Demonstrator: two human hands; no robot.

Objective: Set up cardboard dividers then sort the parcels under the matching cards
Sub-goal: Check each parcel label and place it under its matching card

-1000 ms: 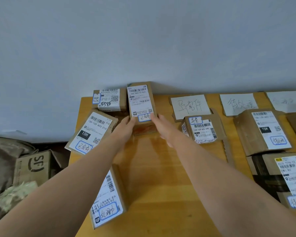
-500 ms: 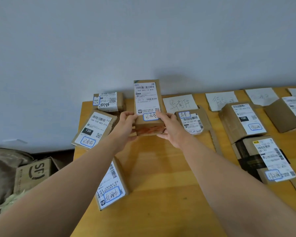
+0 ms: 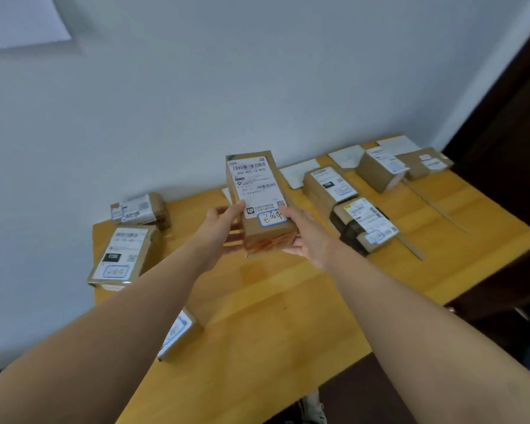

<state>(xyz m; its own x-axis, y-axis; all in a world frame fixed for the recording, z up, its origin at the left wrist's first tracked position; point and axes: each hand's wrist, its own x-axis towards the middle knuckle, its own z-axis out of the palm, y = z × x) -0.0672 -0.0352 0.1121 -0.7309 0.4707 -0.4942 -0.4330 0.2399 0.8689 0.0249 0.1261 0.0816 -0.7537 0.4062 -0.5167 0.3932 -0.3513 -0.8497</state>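
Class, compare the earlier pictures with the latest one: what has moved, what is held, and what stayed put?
The tall parcel, which stood on the table by the wall, is now lifted clear, tilted, in the grip of both the left hand and the right hand. The camera swung, too. The other parcels and the white cards lie as before.

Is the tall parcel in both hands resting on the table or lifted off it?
Lifted. The tall parcel is gripped by left hand and right hand, its bottom edge clear above the table.

Soft even daylight, motion blur, wide-angle warp at edges.
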